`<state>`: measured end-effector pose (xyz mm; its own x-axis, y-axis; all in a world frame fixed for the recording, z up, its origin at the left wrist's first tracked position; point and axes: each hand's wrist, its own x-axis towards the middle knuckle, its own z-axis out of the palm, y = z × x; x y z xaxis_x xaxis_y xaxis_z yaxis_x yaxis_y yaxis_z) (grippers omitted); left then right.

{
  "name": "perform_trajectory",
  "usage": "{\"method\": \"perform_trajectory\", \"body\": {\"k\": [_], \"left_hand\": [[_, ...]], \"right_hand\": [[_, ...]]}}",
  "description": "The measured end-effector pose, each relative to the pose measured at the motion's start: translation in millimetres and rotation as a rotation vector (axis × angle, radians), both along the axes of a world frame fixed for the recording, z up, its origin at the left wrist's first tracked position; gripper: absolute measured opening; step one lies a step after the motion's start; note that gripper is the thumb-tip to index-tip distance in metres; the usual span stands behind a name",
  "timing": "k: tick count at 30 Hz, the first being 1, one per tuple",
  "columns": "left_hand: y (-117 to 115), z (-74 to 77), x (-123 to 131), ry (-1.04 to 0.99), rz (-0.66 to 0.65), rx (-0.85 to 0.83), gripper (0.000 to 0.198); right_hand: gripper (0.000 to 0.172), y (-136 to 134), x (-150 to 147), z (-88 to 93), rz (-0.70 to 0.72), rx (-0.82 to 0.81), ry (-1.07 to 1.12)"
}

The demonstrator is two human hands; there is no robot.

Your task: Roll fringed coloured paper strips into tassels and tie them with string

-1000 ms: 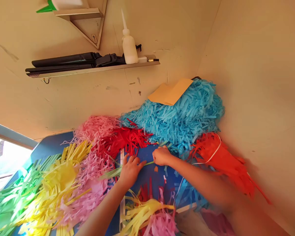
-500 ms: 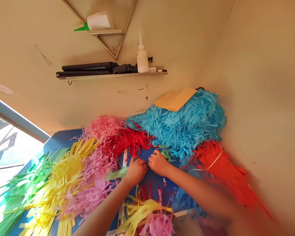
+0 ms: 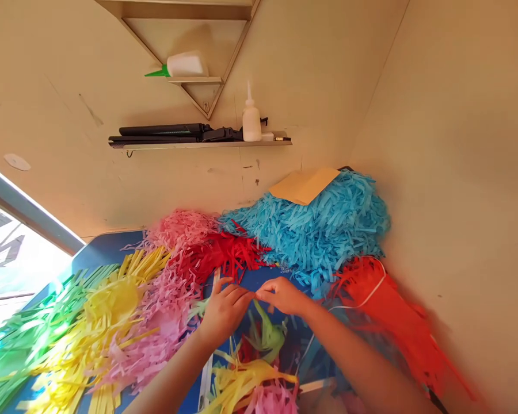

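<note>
My left hand (image 3: 225, 306) and my right hand (image 3: 282, 295) meet at the fingertips above the blue table (image 3: 250, 280). Both are closed in a pinch around a light green tissue paper tassel (image 3: 271, 339). Its fringed strips hang below my right fingers, and more pale green strips show left of my left hand. The exact spot being pinched is covered by the fingers. Just beneath lie a yellow tassel (image 3: 246, 376) and a pink tassel (image 3: 274, 399), with some red strips among them.
Fringed paper piles surround my hands: green (image 3: 47, 330), yellow (image 3: 116, 305), lilac (image 3: 166, 322), red (image 3: 224, 253), pink (image 3: 183, 227), blue (image 3: 323, 230) and orange-red (image 3: 388, 305). A white cord (image 3: 373, 290) crosses the last. Above, a wall shelf (image 3: 190, 145) holds a bottle (image 3: 252, 122).
My hands have come together at the fingertips and sit slightly lower. The green tassel's strips now hang below my right hand. The view has tilted up a little.
</note>
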<state>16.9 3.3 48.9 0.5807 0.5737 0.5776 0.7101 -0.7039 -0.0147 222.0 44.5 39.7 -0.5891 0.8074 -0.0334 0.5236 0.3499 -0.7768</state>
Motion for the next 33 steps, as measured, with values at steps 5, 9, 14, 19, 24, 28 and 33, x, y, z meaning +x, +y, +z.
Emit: {"method": "perform_trajectory", "body": {"k": [5,9,14,19,24,28,33], "left_hand": [[-20.3,40.0,7.6,-0.175,-0.056,0.116,0.019],[-33.6,37.6,16.6,-0.402,0.081,0.034,0.005],[-54.8,29.5,26.7,-0.668,0.221,-0.233,0.014],[-64.8,29.1,25.1,-0.786,0.172,-0.311,0.011],[-63.5,27.4,17.5,-0.772,0.091,-0.29,0.009],[-60.8,24.9,12.9,-0.8,0.084,-0.342,0.011],[-56.0,31.3,-12.8,-1.288,0.311,-0.495,0.012]], "right_hand": [[0.049,-9.5,-0.7,16.7,0.049,-0.325,0.33],[0.039,-30.4,-14.2,20.6,-0.07,-0.508,0.753],[0.03,-55.4,-27.7,16.5,-0.209,-0.561,0.978],[0.022,-60.2,-30.0,17.3,-0.205,-0.553,1.006],[0.011,-64.6,-32.1,24.6,-0.191,-0.41,1.015],[0.01,-59.3,-32.3,22.4,-0.165,-0.198,0.936],[0.027,11.1,-3.8,4.2,-0.342,0.176,0.003]]}}
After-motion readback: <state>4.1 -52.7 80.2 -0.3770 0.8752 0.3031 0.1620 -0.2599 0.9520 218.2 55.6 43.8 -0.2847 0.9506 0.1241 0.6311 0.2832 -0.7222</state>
